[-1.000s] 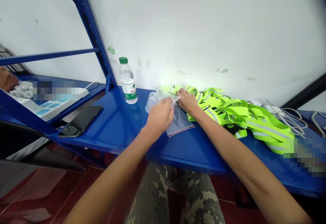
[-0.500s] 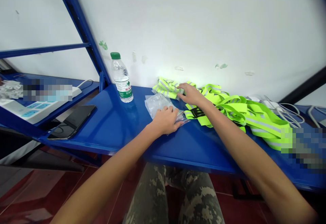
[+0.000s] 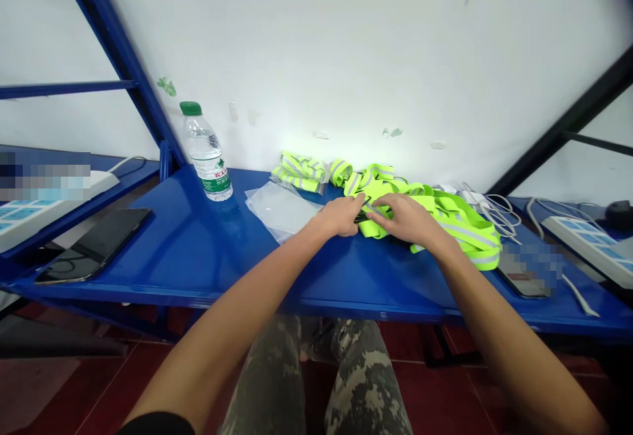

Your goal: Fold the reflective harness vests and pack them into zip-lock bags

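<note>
My left hand (image 3: 340, 216) and my right hand (image 3: 403, 219) meet on a tangled neon-yellow reflective vest (image 3: 435, 214) with grey stripes, pinching its straps near a small black buckle (image 3: 363, 217). The buckle is partly hidden by my fingers. Behind my left hand, a flat clear plastic bag (image 3: 279, 209) lies on the blue metal shelf (image 3: 163, 244), not touching that hand. A folded reflective vest (image 3: 299, 171) sits against the wall beyond it.
A water bottle (image 3: 205, 155) with a green cap stands at the shelf's back left. A black smartphone (image 3: 93, 245) lies to the left. White cables (image 3: 497, 214) and a power strip (image 3: 588, 247) are at the right. A white wall rises behind the shelf.
The view has swung right. My hands have left the plastic bag, which now lies flat, and moved onto the loose vest. The folded vest stays at the back.
</note>
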Motion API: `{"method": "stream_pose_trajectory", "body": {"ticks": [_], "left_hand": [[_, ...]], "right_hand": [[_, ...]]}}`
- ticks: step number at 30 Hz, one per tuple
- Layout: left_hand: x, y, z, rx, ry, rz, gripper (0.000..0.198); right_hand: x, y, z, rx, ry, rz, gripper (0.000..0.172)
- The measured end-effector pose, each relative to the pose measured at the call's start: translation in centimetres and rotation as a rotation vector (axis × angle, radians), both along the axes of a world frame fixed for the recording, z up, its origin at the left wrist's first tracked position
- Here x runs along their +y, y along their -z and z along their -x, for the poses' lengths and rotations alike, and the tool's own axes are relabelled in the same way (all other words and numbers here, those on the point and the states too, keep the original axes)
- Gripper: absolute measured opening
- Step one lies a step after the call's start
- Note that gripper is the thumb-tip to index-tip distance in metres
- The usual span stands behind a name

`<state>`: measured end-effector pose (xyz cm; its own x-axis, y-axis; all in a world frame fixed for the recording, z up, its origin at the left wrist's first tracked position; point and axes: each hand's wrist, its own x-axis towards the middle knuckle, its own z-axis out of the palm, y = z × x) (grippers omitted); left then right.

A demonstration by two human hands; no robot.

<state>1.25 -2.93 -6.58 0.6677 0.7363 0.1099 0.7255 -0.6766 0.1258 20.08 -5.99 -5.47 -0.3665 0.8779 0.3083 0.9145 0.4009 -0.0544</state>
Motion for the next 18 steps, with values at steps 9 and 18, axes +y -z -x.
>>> {"method": "stream_pose_trajectory", "body": {"ticks": [9, 18], "left_hand": [[2.0, -4.7, 2.2, -0.343, -0.274, -0.246, 0.048], [2.0, -6.1, 4.9, -1.037, -0.702, -0.195, 0.046]], "right_hand": [[-1.7, 1.8, -2.6, 0.004, 0.125, -0.085, 0.068], [0.9, 2.3, -1.3, 0.141, 0.145, -0.108, 0.051]]}}
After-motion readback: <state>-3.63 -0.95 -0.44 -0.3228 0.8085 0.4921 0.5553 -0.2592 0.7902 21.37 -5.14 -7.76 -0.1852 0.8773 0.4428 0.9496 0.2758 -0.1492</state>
